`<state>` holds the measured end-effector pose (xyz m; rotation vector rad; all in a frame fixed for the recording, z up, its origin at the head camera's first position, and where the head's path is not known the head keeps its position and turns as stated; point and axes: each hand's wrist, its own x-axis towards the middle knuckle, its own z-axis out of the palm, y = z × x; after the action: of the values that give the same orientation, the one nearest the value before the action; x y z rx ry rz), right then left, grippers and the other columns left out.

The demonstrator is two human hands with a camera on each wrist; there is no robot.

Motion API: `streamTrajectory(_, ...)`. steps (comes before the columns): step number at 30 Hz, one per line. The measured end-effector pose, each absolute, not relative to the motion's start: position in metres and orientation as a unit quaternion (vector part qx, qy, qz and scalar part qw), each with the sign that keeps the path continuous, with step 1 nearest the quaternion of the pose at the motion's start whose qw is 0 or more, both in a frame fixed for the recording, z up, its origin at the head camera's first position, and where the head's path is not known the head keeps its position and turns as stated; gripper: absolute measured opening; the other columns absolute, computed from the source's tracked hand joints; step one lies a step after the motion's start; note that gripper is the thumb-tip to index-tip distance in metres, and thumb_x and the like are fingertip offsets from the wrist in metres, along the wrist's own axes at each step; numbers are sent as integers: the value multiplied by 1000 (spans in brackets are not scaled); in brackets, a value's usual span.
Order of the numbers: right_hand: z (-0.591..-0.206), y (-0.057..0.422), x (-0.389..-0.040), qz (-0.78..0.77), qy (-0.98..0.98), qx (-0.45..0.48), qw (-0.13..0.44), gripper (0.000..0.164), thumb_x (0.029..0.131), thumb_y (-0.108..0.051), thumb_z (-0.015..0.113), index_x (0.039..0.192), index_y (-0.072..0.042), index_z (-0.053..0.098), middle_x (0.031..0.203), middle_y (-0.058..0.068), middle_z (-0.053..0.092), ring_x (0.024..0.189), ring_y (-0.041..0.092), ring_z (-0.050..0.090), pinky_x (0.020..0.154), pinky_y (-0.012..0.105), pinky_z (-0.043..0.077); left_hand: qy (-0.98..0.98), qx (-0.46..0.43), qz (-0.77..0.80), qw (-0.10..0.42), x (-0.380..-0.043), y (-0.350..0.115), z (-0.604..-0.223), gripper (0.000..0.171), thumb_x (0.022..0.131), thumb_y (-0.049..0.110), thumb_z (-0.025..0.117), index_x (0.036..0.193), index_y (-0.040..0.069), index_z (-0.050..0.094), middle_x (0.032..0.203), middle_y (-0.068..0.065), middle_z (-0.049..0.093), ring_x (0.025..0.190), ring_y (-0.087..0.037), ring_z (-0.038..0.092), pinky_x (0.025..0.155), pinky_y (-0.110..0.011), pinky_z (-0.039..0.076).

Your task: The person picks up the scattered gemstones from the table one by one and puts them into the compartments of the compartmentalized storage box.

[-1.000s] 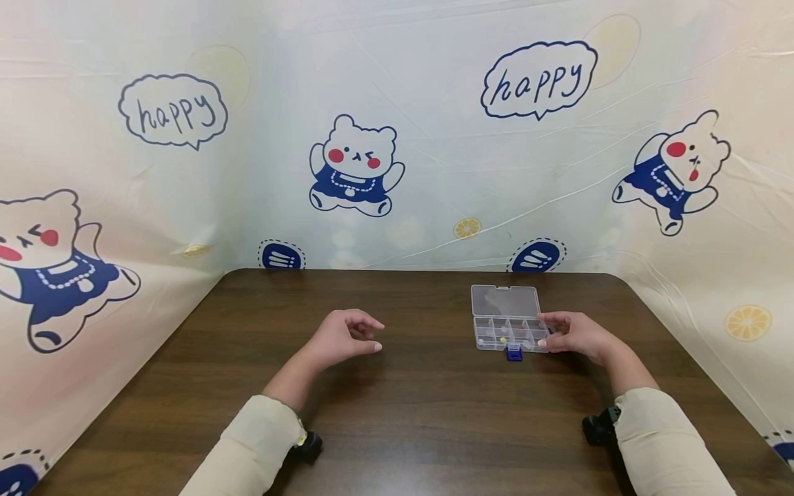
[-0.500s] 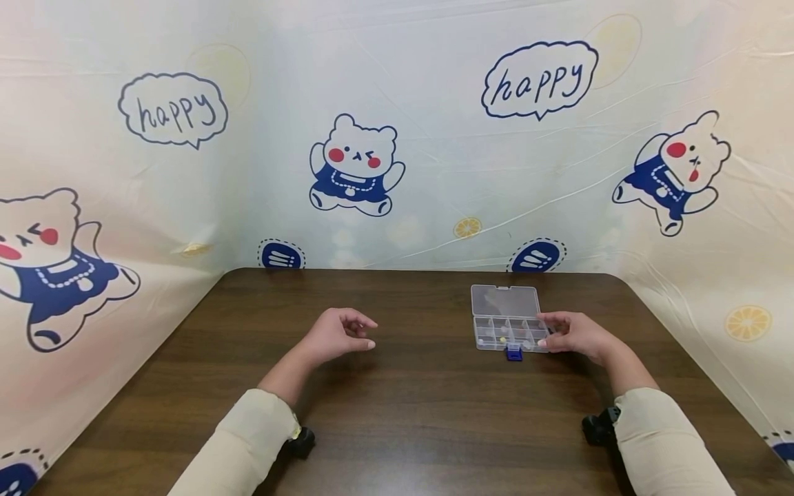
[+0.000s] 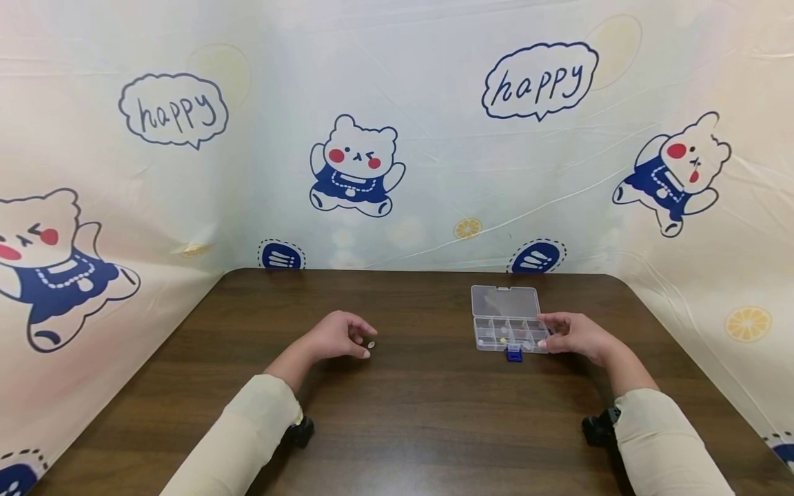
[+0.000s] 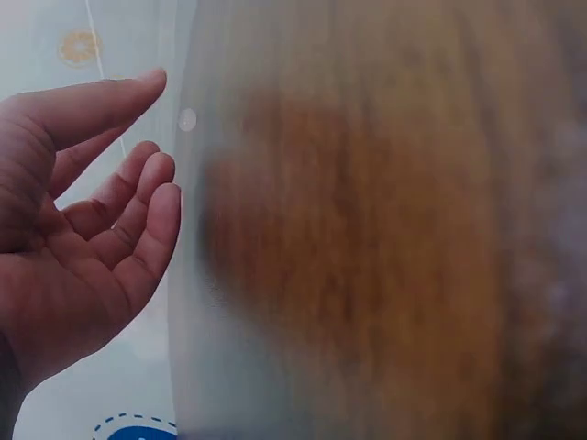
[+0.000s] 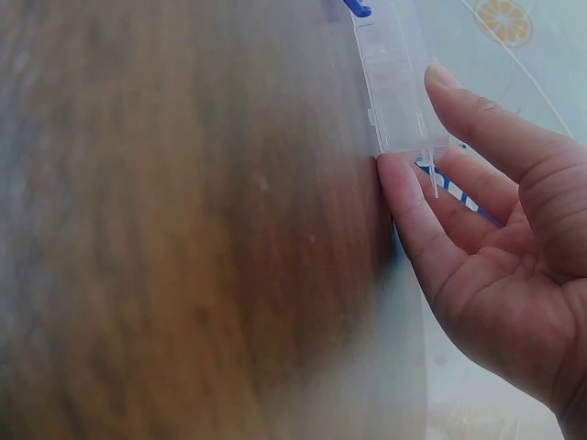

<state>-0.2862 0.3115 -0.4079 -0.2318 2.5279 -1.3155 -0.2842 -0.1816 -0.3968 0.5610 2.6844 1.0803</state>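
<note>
A tiny pale round piece is at the tabletop just off the fingertips of my left hand; its exact kind is too small to tell. In the left wrist view the same pale piece shows a gap from the loosely bent fingers, which hold nothing. My right hand grips the right end of a clear plastic compartment box, its lid raised at the back. Several small bits, one yellow, lie in the box's compartments. The right wrist view shows the box end between thumb and fingers.
A brown wood-grain table carries everything. At the front of the box sits a blue clip. A printed cloth with bears hangs behind the table and along both sides.
The left hand has shifted slightly left, and the pale piece now shows beside its fingertips, where none was visible before. Right hand and compartment box stay in place.
</note>
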Motion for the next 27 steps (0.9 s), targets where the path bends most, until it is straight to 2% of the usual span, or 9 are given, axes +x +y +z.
streamTrajectory(6, -408, 312, -286, -448, 879, -81, 141, 78, 81, -26, 81, 144, 1, 44, 140, 31, 43, 104, 31, 53, 87, 36, 52, 911, 206, 340, 110, -292, -182, -402, 32, 74, 8, 85, 104, 10, 75, 97, 2, 70, 83, -14, 58, 76, -30, 51)
streamTrajectory(17, -405, 311, -284, -442, 882, -81, 140, 77, 81, -26, 80, 144, 1, 43, 142, 32, 40, 107, 33, 52, 91, 40, 51, 920, 220, 298, 124, -296, -177, -400, 20, 78, 9, 82, 97, 11, 78, 83, 5, 68, 77, -12, 56, 71, -29, 49)
streamTrajectory(27, -405, 309, -283, -451, 878, -86, 138, 76, 82, -23, 80, 144, 3, 43, 143, 33, 39, 106, 32, 53, 88, 39, 52, 919, 241, 290, 115, -294, -175, -403, 10, 81, 4, 78, 88, 10, 78, 77, 6, 69, 72, -7, 58, 68, -26, 50)
